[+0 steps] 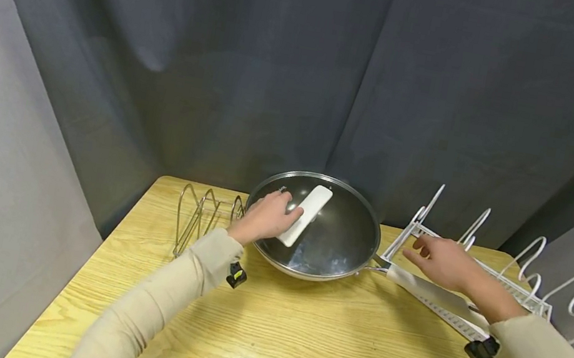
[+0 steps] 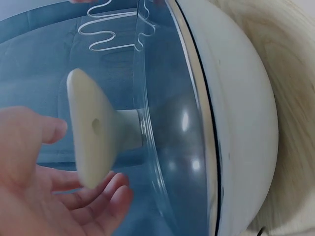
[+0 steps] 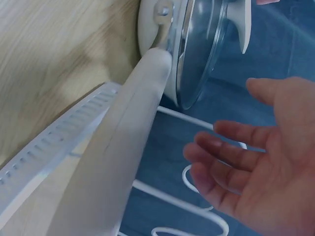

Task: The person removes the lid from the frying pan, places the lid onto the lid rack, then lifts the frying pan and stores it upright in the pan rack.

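Observation:
A white wok (image 2: pixel 246 108) with a clear glass lid (image 1: pixel 346 233) sits on the wooden table. From the lid rises a white, flat-topped lid handle (image 2: pixel 91 130). My left hand (image 1: pixel 269 217) is right at that lid handle; in the left wrist view its thumb and loosely bent fingers lie on either side of it, with a gap at the thumb. The wok's long pale handle (image 3: pixel 115 132) points right. My right hand (image 1: pixel 444 262) hovers above it, fingers relaxed and holding nothing. Air shows between that palm and the long handle in the right wrist view.
Left of the wok stands a metal wire rack (image 1: pixel 199 215). A white rack with a slotted base (image 3: pixel 54 142) and wavy upright wires lies under and behind the long handle at right. The table (image 1: pixel 262 327) backs onto a dark curtain (image 1: pixel 283 64).

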Available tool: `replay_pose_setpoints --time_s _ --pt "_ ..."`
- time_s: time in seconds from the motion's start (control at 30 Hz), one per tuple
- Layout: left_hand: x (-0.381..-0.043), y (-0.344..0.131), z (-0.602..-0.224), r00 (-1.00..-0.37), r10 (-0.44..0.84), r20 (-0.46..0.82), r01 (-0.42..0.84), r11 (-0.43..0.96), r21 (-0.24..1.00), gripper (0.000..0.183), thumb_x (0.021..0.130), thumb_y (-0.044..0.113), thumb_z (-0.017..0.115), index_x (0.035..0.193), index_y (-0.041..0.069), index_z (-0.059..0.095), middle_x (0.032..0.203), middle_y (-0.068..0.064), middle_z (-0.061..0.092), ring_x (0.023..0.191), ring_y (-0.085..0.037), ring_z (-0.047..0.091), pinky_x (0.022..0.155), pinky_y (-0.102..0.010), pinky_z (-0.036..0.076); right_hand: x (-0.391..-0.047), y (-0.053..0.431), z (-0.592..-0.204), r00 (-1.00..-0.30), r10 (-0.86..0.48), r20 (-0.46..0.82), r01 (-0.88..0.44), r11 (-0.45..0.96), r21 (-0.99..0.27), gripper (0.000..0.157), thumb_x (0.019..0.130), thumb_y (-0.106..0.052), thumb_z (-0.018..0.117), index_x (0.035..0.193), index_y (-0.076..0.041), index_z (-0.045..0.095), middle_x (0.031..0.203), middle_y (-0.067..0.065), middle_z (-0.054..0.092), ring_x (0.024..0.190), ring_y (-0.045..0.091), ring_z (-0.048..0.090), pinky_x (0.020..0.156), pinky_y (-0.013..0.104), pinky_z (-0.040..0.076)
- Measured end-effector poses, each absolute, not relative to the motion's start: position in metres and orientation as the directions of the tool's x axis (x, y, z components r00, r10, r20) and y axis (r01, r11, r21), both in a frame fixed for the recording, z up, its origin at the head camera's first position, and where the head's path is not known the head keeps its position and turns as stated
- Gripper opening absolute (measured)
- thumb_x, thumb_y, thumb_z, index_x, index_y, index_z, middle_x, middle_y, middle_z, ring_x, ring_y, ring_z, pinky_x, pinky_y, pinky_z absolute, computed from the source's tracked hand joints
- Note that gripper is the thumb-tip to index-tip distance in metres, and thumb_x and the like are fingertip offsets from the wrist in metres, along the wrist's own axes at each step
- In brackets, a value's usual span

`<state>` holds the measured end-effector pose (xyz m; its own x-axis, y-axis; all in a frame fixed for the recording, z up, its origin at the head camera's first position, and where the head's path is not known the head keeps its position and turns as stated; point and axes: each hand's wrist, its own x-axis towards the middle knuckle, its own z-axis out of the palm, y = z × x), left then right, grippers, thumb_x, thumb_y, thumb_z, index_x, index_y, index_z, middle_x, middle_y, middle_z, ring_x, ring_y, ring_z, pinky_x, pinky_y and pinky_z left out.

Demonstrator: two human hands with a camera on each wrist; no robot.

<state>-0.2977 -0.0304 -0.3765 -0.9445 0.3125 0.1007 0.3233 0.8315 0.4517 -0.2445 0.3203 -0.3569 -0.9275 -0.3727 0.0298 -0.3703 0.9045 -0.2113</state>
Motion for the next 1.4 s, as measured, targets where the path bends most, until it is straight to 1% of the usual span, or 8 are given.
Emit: replay_pose_setpoints --time_s 0.1,0.17,0.33,0.77,0.93,1.13,1.27,1.4 --pt "-0.299 -0.028 -0.378 -0.947 0.310 0.085 0.311 0.816 0.488 0.046 0.097 0.043 0.046 0.119 0.004 0.055 0.089 -0.005 0.058 0.068 -0.017 0.057 0.057 -0.029 0.048 -0.241 0.327 -0.359 -0.924 -0.383 0.006 -0.373 0.897 -0.238 0.036 0.095 -0.033 0.056 0.102 0.002 0.062 0.088 0.009 0.065 0.076 0.023 0.063 0.067 0.043 0.052" --pt "-0.299 -0.028 -0.379 -0.948 0.311 0.072 0.302 0.803 0.513 0.047 0.097 0.043 0.046 0.119 0.003 0.055 0.084 -0.004 0.057 0.065 -0.017 0.057 0.056 -0.029 0.047 -0.239 0.331 -0.360 -0.919 -0.393 -0.031 -0.373 0.892 -0.254 0.038 0.096 -0.034 0.054 0.103 0.003 0.061 0.088 0.009 0.065 0.078 0.024 0.063 0.068 0.044 0.051" --pt "-0.302 -0.026 -0.383 -0.952 0.302 0.045 0.274 0.781 0.561 0.051 0.097 0.042 0.046 0.123 0.000 0.053 0.082 -0.005 0.059 0.065 -0.016 0.058 0.056 -0.028 0.048 -0.234 0.341 -0.362 -0.907 -0.400 -0.135 -0.353 0.894 -0.275 0.040 0.098 -0.037 0.050 0.106 0.000 0.062 0.095 0.007 0.066 0.083 0.023 0.062 0.070 0.043 0.051" --pt "-0.316 -0.020 -0.392 -0.960 0.276 0.042 0.239 0.735 0.635 0.042 0.095 0.041 0.050 0.102 0.001 0.061 0.083 -0.008 0.063 0.069 -0.018 0.060 0.058 -0.026 0.048 -0.232 0.367 -0.371 -0.882 -0.421 -0.209 -0.346 0.883 -0.318 0.033 0.097 -0.033 0.052 0.100 -0.002 0.065 0.085 -0.003 0.063 0.072 0.010 0.054 0.063 0.032 0.045" --pt "-0.322 -0.022 -0.397 -0.963 0.270 0.004 0.191 0.672 0.716 0.039 0.094 0.041 0.053 0.091 0.002 0.061 0.081 -0.008 0.062 0.067 -0.016 0.058 0.057 -0.024 0.047 -0.231 0.375 -0.375 -0.862 -0.439 -0.254 -0.341 0.872 -0.351 0.030 0.095 -0.034 0.055 0.099 -0.005 0.065 0.084 -0.005 0.060 0.071 0.009 0.051 0.061 0.029 0.043" --pt "-0.328 -0.026 -0.402 -0.918 0.353 -0.182 0.014 0.487 0.873 0.037 0.094 0.039 0.056 0.079 0.006 0.058 0.068 -0.005 0.058 0.055 -0.013 0.056 0.051 -0.024 0.046 -0.229 0.384 -0.384 -0.818 -0.494 -0.294 -0.314 0.812 -0.491 0.022 0.097 -0.028 0.054 0.094 -0.007 0.062 0.075 -0.004 0.058 0.064 0.007 0.054 0.057 0.026 0.045" --pt "-0.331 -0.027 -0.405 -0.828 0.466 -0.310 -0.207 0.260 0.943 0.031 0.097 0.031 0.054 0.088 0.001 0.057 0.069 -0.010 0.061 0.056 -0.014 0.060 0.053 -0.025 0.052 -0.228 0.388 -0.393 -0.795 -0.495 -0.350 -0.211 0.767 -0.606 0.022 0.099 -0.025 0.051 0.092 -0.006 0.059 0.073 0.001 0.060 0.062 0.017 0.061 0.054 0.031 0.051" --pt "-0.334 -0.025 -0.410 -0.746 0.546 -0.383 -0.400 0.093 0.912 0.027 0.100 0.025 0.050 0.099 -0.002 0.051 0.074 -0.016 0.064 0.059 -0.019 0.064 0.058 -0.028 0.056 -0.227 0.389 -0.398 -0.796 -0.453 -0.402 -0.125 0.772 -0.623 0.029 0.101 -0.028 0.047 0.096 -0.002 0.059 0.075 0.006 0.061 0.064 0.028 0.062 0.053 0.038 0.052"
